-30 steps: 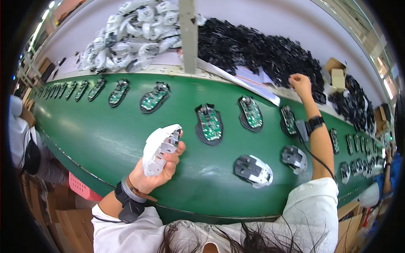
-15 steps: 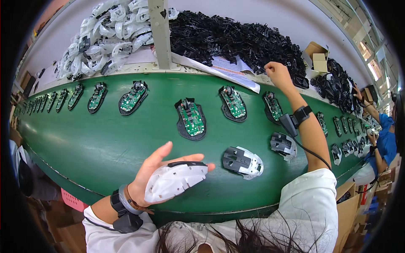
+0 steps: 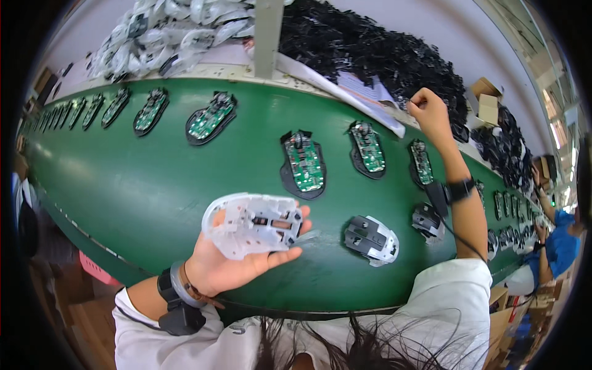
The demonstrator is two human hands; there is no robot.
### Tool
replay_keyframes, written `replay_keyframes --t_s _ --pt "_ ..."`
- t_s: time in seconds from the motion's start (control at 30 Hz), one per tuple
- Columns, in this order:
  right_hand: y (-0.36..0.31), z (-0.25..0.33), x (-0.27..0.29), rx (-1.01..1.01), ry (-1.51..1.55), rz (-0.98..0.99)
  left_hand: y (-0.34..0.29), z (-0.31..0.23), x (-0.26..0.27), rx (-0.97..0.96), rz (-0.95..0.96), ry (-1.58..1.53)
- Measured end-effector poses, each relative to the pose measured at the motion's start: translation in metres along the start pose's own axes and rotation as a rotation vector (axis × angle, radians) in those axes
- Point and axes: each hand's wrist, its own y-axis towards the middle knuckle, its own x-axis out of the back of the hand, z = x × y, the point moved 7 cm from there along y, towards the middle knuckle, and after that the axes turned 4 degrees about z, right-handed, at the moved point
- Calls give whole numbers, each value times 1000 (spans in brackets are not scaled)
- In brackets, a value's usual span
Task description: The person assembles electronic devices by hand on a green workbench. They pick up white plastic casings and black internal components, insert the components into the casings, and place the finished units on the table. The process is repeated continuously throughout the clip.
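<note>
— Holding the white shell (image 3: 251,224) in your left hand (image 3: 231,262), you now have it flat on the palm, hollow side up, fingers curled under it and thumb hooked over its near edge. Half a second ago it lay domed side up on spread fingers, so you've flipped it; I'd judge the inside is now ready to be worked on.

— And your right hand (image 3: 428,114)?

— Up at 1 o'clock, fist closed at the black heap (image 3: 376,52). Whether the fingers pinch anything, I cannot tell. It has hardly moved since a second ago.

— Around the shell?

— It hovers over the green belt (image 3: 123,179). At 3 o'clock lies a grey-black mouse (image 3: 371,239); at 1 o'clock a green board (image 3: 303,163) in its black base.

— Packages?

— A brown carton (image 3: 486,106) at 2 o'clock, right of the heap; a white sheet (image 3: 364,92) lies slanted beneath it. Clear-bagged white parts (image 3: 160,34) pile at 11 o'clock.
</note>
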Motion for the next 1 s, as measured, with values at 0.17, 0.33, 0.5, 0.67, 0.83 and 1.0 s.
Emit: replay_keyframes --t_s 0.17,0.33,0.5,0.67,0.83,1.0 --pt "-94 169 -11 324 585 238 -1 -13 2 -95 -92 84" --pt "-153 253 -14 816 493 180 -2 -17 -5 -126 40 165" --pt "-168 265 -33 797 573 190 -5 -17 -11 -163 42 138" --pt "-168 276 -39 850 528 147 -9 -16 -11 -165 87 85" --pt "-172 277 -42 792 461 178 -9 -19 -11 -127 150 102" --pt "-179 272 -36 882 415 142 -9 -18 -12 -99 158 82"
